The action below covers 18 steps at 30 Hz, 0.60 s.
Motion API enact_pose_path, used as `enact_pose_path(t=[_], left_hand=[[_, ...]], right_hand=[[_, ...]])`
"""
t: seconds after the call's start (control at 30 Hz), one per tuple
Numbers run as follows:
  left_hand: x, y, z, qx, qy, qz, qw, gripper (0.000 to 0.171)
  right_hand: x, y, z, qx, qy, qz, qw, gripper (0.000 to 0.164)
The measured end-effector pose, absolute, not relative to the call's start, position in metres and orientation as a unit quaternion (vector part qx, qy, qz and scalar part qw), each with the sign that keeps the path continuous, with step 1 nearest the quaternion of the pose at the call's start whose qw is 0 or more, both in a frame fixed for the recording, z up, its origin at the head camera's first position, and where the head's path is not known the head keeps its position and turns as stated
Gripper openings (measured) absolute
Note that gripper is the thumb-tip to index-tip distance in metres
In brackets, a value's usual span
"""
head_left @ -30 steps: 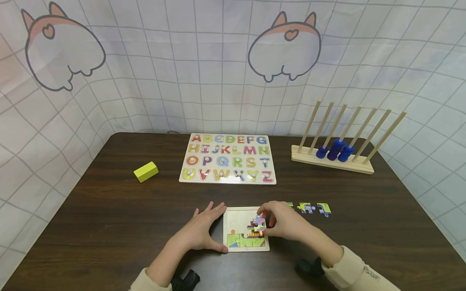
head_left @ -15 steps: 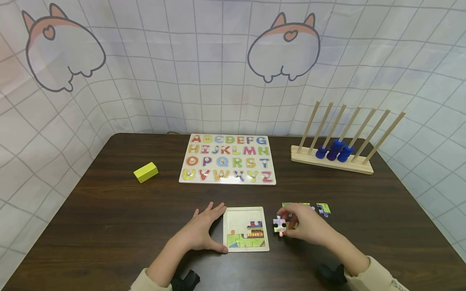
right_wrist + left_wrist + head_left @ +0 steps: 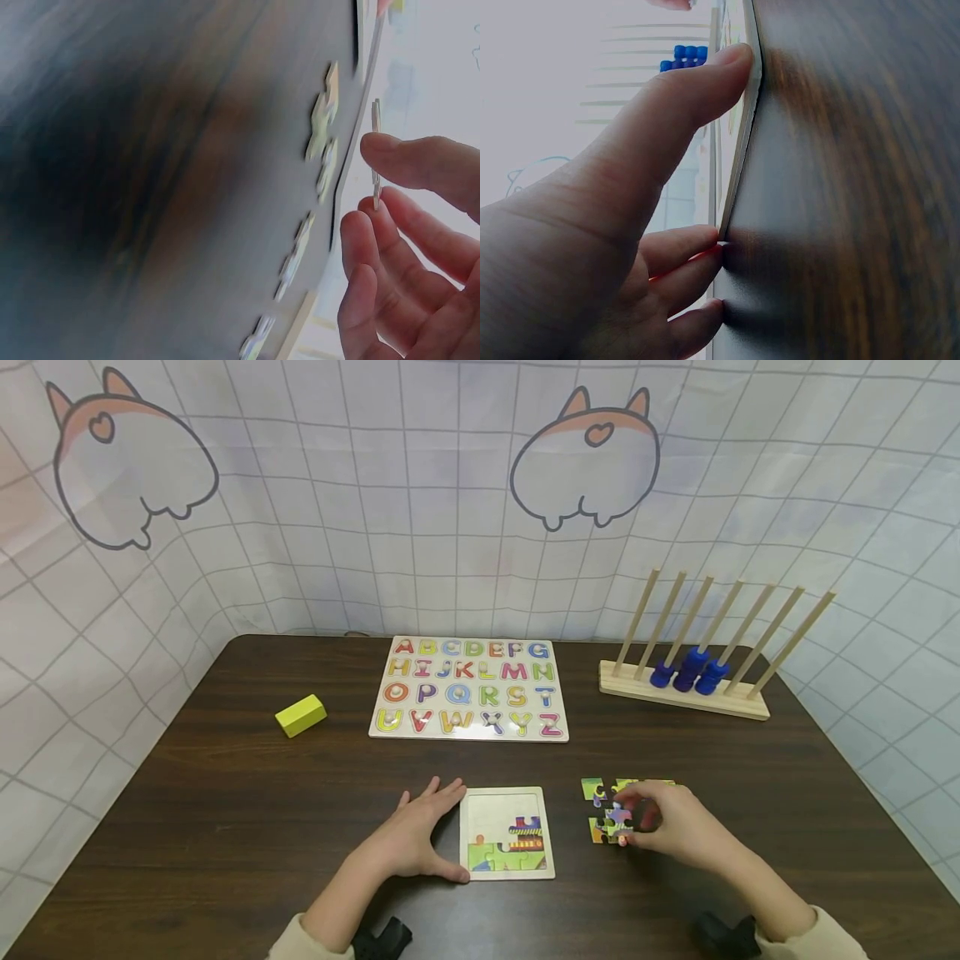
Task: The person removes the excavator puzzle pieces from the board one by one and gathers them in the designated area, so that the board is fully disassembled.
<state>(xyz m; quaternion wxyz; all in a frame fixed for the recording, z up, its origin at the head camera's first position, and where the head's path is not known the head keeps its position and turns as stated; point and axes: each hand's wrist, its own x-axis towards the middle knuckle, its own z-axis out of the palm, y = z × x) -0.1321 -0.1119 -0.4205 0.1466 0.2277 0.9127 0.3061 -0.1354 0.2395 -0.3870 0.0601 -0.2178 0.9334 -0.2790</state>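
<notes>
A square wooden puzzle tray (image 3: 487,812) lies near the front of the table. Joined pieces in its lower and right parts show green ground and a red-and-purple train. My left hand (image 3: 414,837) is spread along its left side, thumb at the near corner and a fingertip at the far one. In the left wrist view the thumb (image 3: 697,86) presses on the tray's edge. To the right, my right hand (image 3: 681,824) pinches a pinkish-purple jigsaw piece (image 3: 619,817) between thumb and fingers. The right wrist view has this piece (image 3: 376,112) edge-on, raised above the table.
Several loose jigsaw pieces (image 3: 592,789) lie on the dark table (image 3: 225,827) around the right hand, some partly hidden by it. Behind stands an alphabet board (image 3: 468,739). A yellow block (image 3: 301,716) is at left, a pegged wooden rack (image 3: 622,687) with blue beads at right.
My right hand has moved right, away from the tray, carrying the jigsaw piece from over the train to above the loose pieces. The left hand and tray have stayed put.
</notes>
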Motion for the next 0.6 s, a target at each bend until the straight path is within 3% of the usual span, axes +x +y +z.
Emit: enact_pose_path(t=[0.6], left_hand=[[-0.132,-0.112,-0.42,0.23,0.912,0.307,0.146,0.104]], right_hand=[[-0.137,0.268,-0.396,-0.187,0.943,-0.268,0.069,0.038]])
